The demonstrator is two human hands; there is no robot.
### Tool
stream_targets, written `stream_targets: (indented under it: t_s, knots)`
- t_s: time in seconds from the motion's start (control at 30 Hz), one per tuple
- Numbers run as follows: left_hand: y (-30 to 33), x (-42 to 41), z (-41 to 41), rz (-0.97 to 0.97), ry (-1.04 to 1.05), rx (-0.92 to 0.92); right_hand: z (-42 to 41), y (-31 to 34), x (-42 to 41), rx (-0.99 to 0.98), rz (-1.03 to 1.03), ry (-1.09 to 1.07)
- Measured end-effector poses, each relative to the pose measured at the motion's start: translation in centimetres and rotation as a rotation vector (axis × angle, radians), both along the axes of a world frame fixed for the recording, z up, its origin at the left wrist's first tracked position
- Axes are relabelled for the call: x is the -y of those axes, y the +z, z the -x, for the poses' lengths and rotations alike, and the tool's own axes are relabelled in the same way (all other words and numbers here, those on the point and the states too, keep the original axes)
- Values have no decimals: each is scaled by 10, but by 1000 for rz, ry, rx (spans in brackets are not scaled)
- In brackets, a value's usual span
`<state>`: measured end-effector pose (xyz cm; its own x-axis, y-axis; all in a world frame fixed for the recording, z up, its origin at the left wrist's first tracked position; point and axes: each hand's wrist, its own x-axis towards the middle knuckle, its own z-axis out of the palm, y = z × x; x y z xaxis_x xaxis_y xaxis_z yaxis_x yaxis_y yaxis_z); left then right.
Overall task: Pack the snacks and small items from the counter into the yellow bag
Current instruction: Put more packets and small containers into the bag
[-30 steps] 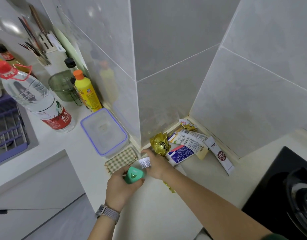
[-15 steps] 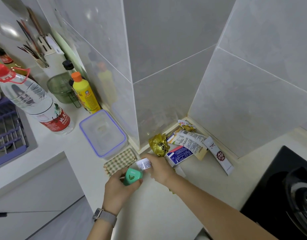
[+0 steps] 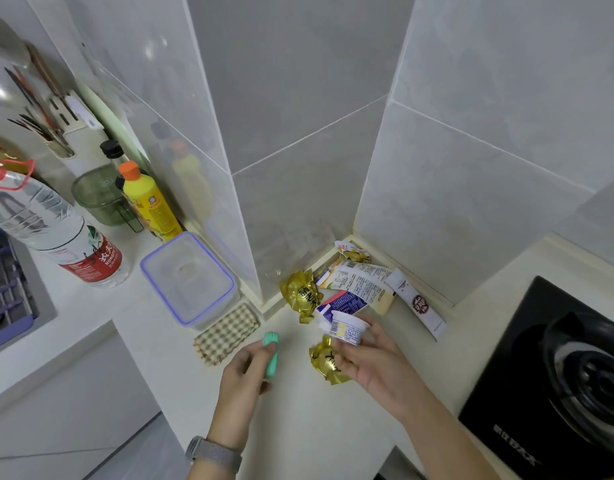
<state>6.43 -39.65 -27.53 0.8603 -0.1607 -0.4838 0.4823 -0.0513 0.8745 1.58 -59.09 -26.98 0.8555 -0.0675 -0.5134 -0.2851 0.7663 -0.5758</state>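
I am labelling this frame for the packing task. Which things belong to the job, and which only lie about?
Job:
left hand gripping green case
right hand holding small cup and gold snack
gold wrapper
packets
sachet

Lying about:
water bottle
yellow bottle
plastic box
checked cloth
stove

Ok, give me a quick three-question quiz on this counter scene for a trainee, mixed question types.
1. True or false: the left hand holds a green clip.
2. What does the right hand hold up? A) small white cup B) yellow bottle C) long sachet
3. Fill in: the checked cloth lies beside the clear ____ with the blue rim.

Key: 1 true; 2 A, the small white cup; 3 box.
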Motion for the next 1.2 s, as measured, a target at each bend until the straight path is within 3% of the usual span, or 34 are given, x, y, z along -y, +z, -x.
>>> stream_targets:
  t_s: [0.2,0.47,0.9,1.2]
  knots:
    - [14,20,18,123,-79,-10,40,18,20,-17,-51,-186]
    - [22,53,53,117,-281,66,93,33,34,-95,247,-280]
    - [46,122,118,122,-556,14,190,54,70,-182,366,-458]
    - [57,201,211,161,-745,27,299,74,120,-223,506,-620]
